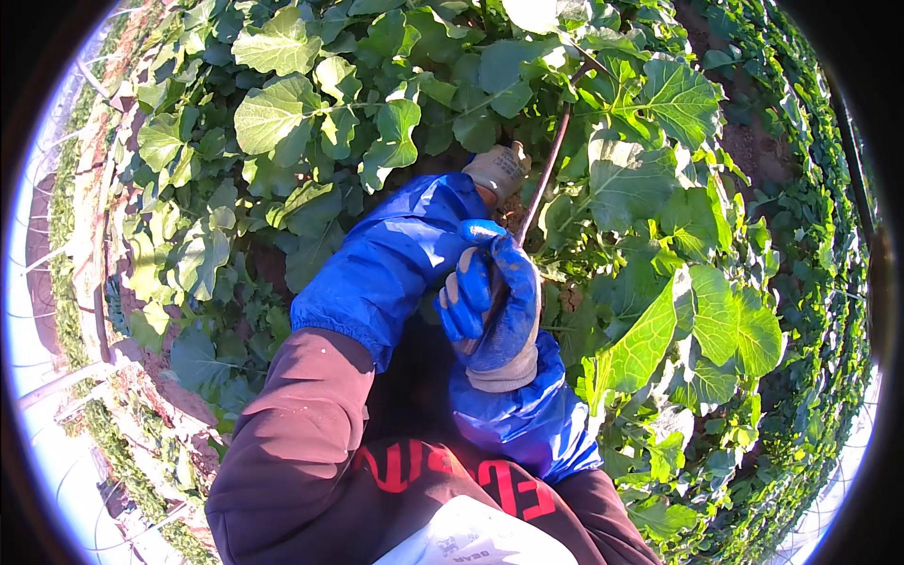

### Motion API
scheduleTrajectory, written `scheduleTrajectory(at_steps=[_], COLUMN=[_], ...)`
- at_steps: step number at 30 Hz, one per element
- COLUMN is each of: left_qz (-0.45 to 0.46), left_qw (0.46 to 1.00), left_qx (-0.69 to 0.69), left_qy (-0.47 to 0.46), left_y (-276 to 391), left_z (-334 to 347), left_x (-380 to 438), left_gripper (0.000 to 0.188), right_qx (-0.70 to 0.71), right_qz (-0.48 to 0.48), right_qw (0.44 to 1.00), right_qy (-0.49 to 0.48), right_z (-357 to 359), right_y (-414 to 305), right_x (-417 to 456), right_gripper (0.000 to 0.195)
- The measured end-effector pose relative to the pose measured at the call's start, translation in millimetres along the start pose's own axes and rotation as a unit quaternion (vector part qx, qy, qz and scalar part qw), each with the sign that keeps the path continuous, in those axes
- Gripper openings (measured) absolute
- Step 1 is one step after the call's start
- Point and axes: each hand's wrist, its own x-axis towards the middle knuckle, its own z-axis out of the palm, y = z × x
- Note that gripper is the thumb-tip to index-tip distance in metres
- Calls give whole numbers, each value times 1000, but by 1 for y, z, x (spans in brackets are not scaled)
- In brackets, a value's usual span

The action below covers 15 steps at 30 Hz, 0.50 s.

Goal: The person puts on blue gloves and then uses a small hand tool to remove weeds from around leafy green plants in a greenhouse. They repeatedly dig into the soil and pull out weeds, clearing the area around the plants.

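My left hand, in a pale work glove, reaches down among the leafy green plants just ahead of me. Leaves and shadow hide its fingers, so I cannot tell what they touch. My right hand wears a blue-coated glove with a pale knit cuff. Its fingers curl around the lower end of a thin brown rod, likely a tool's shaft. From the fist the rod slants up and to the right, bending near its far end among the leaves. Blue sleeve covers wrap both forearms.
Broad lobed leaves crowd both sides of my hands. Bare soil shows between crop rows at right, with another dense row beyond. A pale soil strip and thin frame poles lie along the left.
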Motion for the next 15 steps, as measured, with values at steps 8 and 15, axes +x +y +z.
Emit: scheduleTrajectory(at_steps=[8,15], left_qz=[22,6], left_qw=[986,971], left_qx=[161,184], left_qy=[34,156], left_y=[-34,-123], left_z=[-81,-133], left_x=[-104,-255], left_gripper=[25,30], right_qx=[-6,11], right_qz=[-11,10], right_qw=[1000,999], right_qy=[10,-33], right_z=[0,-4], right_y=[1,1], right_x=[0,0], right_gripper=[36,35])
